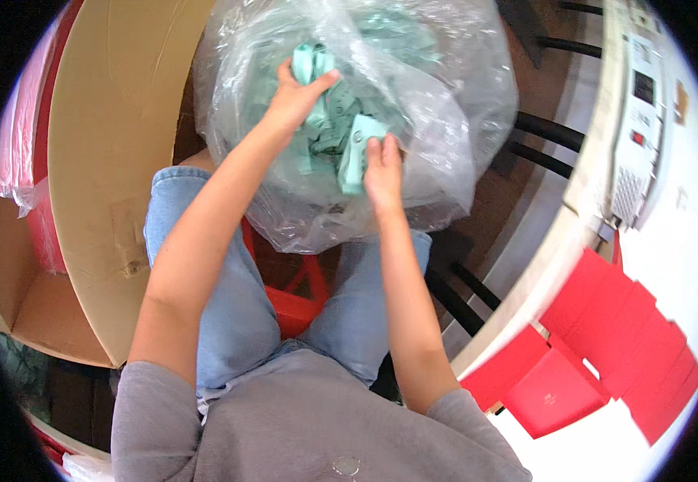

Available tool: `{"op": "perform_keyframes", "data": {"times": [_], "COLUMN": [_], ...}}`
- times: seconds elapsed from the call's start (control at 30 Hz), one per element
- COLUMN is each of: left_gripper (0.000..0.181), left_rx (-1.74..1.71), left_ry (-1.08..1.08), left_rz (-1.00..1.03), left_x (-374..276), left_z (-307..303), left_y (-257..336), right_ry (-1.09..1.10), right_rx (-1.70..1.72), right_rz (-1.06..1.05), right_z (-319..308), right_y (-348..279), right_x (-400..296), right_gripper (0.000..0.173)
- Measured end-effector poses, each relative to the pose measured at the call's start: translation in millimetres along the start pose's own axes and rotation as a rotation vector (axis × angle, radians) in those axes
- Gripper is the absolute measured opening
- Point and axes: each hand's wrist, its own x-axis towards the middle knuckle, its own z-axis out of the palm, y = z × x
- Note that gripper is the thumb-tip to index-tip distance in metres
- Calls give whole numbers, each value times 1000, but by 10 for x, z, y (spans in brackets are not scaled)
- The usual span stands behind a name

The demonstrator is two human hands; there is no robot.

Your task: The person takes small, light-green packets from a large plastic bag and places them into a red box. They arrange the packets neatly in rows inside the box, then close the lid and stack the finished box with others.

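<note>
A large clear plastic bag (445, 114) stands open before me, holding many pale green packets (340, 111). My left hand (303, 90) reaches into its upper middle and grips a bunch of green packets (312, 62). Lower and to the right, my right hand (383, 169) holds a flat green packet (358, 153) with a dark printed mark, its fingers along the packet's right edge. Whether that is one packet or a small stack, I cannot tell. Folds of the plastic partly cover the packets farther back.
A cardboard box (114, 150) with a raised flap stands at the left, beside plastic-wrapped red items (23, 120). At the right, a white table (674, 253) carries red boxes (557, 388) and a white device (638, 132) with a red switch. Black metal legs (548, 132) show beneath it.
</note>
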Motion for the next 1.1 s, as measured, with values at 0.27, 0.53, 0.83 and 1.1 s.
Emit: {"op": "perform_keyframes", "data": {"times": [0.27,0.53,0.83,1.1], "left_gripper": [64,90,86,83], "left_rx": [-323,-52,36,692], "left_ry": [-281,-329,-490,-851], "left_rz": [-8,290,577,1058], "left_x": [-1733,-3128,-3988,-4529], "left_z": [12,-176,277,648], "left_y": [182,7,315,59], "right_ry": [-204,-51,-510,-313], "right_rx": [944,791,1147,980], "right_rz": [414,59,319,13], "right_z": [-635,-597,-1689,-2899], "right_y": [-943,-1152,-1324,-846], "right_x": [-1061,-2078,-2794,-3721], "right_gripper": [35,29,53,61]}}
